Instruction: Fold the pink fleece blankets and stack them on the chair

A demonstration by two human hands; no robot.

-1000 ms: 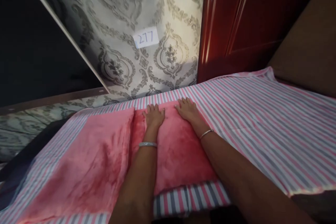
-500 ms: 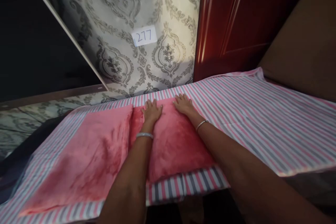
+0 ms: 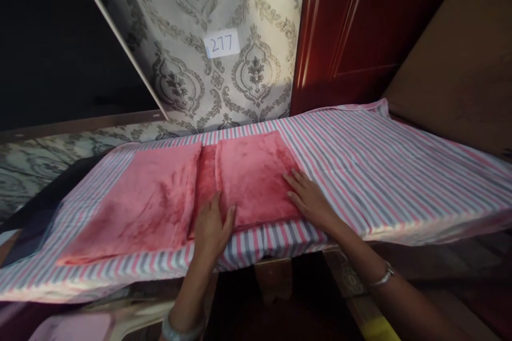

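The left hand [image 3: 212, 229] lies open, fingers slightly spread, holding nothing, at the near edge of the folded pink plush cloth [image 3: 256, 178]; the right hand [image 3: 310, 200], also open and grasping nothing, touches its right edge. Uneven sideways pressure could ruck the soft right-hand fold or skew it. The striped sheet [image 3: 392, 170] underneath looks loose, so dragging nearward might wrinkle it too.
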